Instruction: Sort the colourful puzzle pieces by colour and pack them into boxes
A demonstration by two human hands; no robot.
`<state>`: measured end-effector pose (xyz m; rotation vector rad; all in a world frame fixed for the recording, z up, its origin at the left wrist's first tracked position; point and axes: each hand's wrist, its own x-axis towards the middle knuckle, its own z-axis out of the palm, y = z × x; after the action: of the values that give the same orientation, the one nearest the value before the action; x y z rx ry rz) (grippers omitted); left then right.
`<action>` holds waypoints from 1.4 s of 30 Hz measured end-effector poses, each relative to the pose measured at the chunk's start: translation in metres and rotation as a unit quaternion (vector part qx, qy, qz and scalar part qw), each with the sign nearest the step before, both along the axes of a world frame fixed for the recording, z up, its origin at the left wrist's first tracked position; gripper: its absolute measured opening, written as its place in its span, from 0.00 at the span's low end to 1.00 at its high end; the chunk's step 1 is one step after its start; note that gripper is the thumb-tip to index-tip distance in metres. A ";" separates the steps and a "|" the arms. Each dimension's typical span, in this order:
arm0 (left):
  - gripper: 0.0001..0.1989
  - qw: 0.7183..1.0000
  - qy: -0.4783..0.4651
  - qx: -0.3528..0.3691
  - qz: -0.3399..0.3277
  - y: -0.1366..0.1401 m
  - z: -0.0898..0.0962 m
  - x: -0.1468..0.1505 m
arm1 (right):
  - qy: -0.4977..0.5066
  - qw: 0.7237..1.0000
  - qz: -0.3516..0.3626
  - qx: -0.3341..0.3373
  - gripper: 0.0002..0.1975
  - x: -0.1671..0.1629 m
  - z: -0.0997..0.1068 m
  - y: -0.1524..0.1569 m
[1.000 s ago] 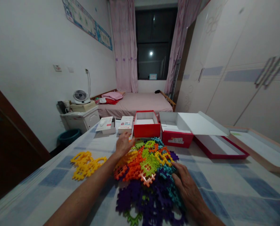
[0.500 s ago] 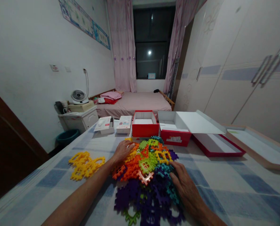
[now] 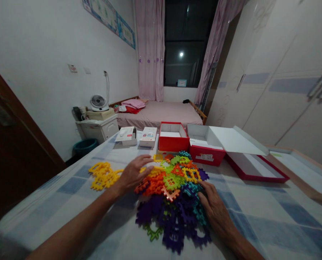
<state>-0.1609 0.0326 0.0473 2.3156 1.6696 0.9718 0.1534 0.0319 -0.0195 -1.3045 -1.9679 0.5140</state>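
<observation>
A heap of interlocking plastic building pieces (image 3: pixel 173 180) with notched edges lies in front of me, in orange, green, yellow, teal and purple. At the heap's left side, my left hand (image 3: pixel 135 172) has its thumb and fingers around a yellow building piece (image 3: pixel 155 170); part of that piece is hidden. My right hand (image 3: pixel 213 202) rests against the right edge, its fingers loosely bent and apart beside the teal pieces (image 3: pixel 200 209), gripping nothing I can see. Left of the heap is a smaller group of yellow pieces (image 3: pixel 102 177), partly behind my left hand.
Behind the heap stand two small white boxes (image 3: pixel 148 137), an open red box (image 3: pixel 173 142) and a red box with its white lid folded out (image 3: pixel 206 155). A shallow red tray (image 3: pixel 258 177) and a long shallow box lid (image 3: pixel 301 187) lie at right. A checked cloth (image 3: pixel 76 213) covers the surface.
My left hand has drawn back leftward from the heap, with yellow showing between thumb and fingers. My right hand stays at the heap's right edge. The whole view has shifted slightly.
</observation>
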 end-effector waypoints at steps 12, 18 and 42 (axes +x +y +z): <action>0.32 0.952 -0.010 -0.103 0.288 -0.030 -0.060 -0.119 | -0.010 1.000 -0.022 -0.003 0.20 -0.005 0.005 -0.002; 0.27 0.956 -0.187 -0.035 0.224 -0.020 -0.058 -0.044 | -0.017 1.000 -0.011 -0.001 0.20 -0.005 0.005 -0.002; 0.14 0.972 -0.200 -0.053 -0.107 0.017 0.002 0.161 | 0.073 0.997 -0.017 0.013 0.15 0.001 0.006 -0.001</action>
<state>0.0003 0.0498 0.0489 2.0085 1.2527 1.1730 0.1546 0.0308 -0.0134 -1.2458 -1.8242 0.5504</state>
